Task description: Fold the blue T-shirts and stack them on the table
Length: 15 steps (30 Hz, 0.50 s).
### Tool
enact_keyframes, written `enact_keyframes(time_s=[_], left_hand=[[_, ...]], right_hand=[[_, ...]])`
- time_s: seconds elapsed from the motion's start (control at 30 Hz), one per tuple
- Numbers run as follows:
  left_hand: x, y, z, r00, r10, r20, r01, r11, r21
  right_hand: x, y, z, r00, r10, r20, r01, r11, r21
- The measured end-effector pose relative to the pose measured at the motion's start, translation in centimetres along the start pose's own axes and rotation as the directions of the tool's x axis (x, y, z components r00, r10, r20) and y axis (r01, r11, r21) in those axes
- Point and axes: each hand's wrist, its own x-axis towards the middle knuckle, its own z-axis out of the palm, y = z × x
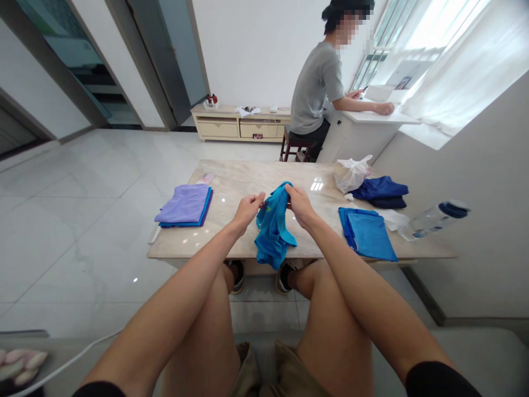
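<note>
A crumpled bright blue garment hangs between my hands over the table's near edge, its lower end drooping past that edge. My right hand is closed on its upper right part, thumb on top. At the upper left side of the cloth, my left hand pinches its edge. What kind of garment it is cannot be made out in its bunched state. To the left lies a stack of folded cloths with a lilac cloth on top. On the right, a folded blue garment lies flat near the edge.
The marble-patterned table also bears a white plastic bag, dark blue folded clothes and a clear bottle at the right. Beyond, a person in a grey shirt sits at a white desk beside a low cabinet.
</note>
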Motion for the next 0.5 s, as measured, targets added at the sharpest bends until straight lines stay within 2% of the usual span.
enact_keyframes(time_s=[0.07,0.13,0.2,0.27,0.33,0.37,0.43,0.5], left_hand=[[0.4,0.3,0.1,0.993,-0.023,-0.112,0.021,1.0,-0.021],[0.6,0.8,-0.1,0.99,0.005,-0.143,-0.013,0.998,-0.054],[0.4,1.5,-0.3,0.996,0.074,-0.047,-0.079,0.991,-0.108],[-0.1,2.2,-0.5,0.982,0.111,0.152,-0.087,0.984,-0.156],[-0.7,2.7,-0.7,0.937,0.068,0.343,-0.033,0.994,-0.108],[-1.0,2.8,-0.7,0.918,0.03,0.396,-0.011,0.999,-0.048],[-1.5,3.0,-0.8,0.919,-0.01,0.394,-0.016,0.998,0.063],[-1.5,3.0,-0.8,0.951,0.034,0.307,-0.062,0.995,0.081]], right_hand=[[-0.4,-0.8,-0.3,0.996,-0.007,0.083,0.002,0.998,0.06],[-1.0,-1.4,-0.7,0.982,-0.016,0.19,-0.004,0.995,0.104],[-1.6,-1.8,-1.1,0.964,-0.013,0.266,-0.014,0.995,0.103],[-1.8,-1.8,-1.5,0.95,-0.012,0.313,-0.009,0.998,0.065],[-1.6,-1.6,-1.8,0.942,-0.033,0.333,0.027,0.999,0.023],[-1.5,-1.4,-1.9,0.942,-0.053,0.331,0.054,0.998,0.006],[-1.2,-1.2,-2.2,0.943,-0.099,0.317,0.116,0.993,-0.034],[-1.1,-1.1,-2.6,0.935,-0.139,0.326,0.185,0.976,-0.117]])
